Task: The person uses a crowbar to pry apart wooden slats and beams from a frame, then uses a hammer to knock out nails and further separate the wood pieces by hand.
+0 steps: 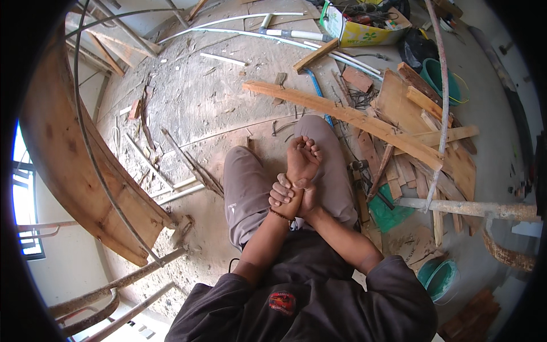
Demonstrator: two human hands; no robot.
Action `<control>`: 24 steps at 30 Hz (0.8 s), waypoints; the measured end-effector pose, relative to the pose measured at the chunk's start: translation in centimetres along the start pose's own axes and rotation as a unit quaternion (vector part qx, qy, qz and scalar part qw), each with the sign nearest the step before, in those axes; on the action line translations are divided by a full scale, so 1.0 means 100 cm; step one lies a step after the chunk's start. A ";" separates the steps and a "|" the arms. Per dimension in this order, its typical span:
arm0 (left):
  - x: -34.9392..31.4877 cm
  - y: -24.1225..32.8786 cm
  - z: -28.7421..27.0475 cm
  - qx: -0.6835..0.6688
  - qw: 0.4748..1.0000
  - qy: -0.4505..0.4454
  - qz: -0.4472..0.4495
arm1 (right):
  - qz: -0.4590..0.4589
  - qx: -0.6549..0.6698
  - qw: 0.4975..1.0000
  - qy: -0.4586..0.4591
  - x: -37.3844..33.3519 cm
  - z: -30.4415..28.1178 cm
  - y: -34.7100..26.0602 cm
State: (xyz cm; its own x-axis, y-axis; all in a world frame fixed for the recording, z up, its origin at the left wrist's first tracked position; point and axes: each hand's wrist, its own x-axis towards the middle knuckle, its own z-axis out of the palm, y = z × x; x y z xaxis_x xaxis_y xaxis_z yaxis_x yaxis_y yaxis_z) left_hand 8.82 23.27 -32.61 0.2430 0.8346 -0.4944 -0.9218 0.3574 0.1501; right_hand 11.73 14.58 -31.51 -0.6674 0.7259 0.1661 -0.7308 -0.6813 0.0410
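I sit with my grey-trousered knees [250,182] drawn up in front of me. My left hand [285,195], a thin band on its wrist, wraps around the wrist of my right arm. My right hand [303,159] rises above it over the knees with its fingers curled in and nothing in them. Neither hand touches a tool or a piece of wood. A hammer-like tool [359,174] lies on the floor just right of my right leg.
A long plank [342,114] lies across the dusty concrete floor [194,97] beyond my knees, beside a heap of wood offcuts [421,142]. A curved wooden form [74,159] stands left. White pipes [268,34], a yellow box [364,28] and green buckets [439,279] lie around.
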 end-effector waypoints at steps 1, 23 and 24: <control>0.000 0.000 0.001 -0.003 1.000 0.000 0.000 | -0.003 -0.005 1.000 -0.001 0.000 -0.001 0.000; -0.047 0.139 -0.071 0.356 0.912 0.110 0.170 | -0.154 -0.515 0.799 0.270 -0.071 0.036 -0.070; -0.069 0.154 -0.072 0.435 0.858 0.144 0.231 | -0.230 -0.453 0.800 0.318 -0.092 0.038 -0.096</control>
State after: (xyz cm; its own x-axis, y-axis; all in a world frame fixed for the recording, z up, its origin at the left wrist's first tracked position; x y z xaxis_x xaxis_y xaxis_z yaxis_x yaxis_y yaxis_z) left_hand -9.24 19.95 -33.07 -0.2883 0.8779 -0.3824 -0.2951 0.2985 0.9076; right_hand 25.41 14.07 -29.71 -0.0244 0.9780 -0.2072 -0.5312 -0.1882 -0.8261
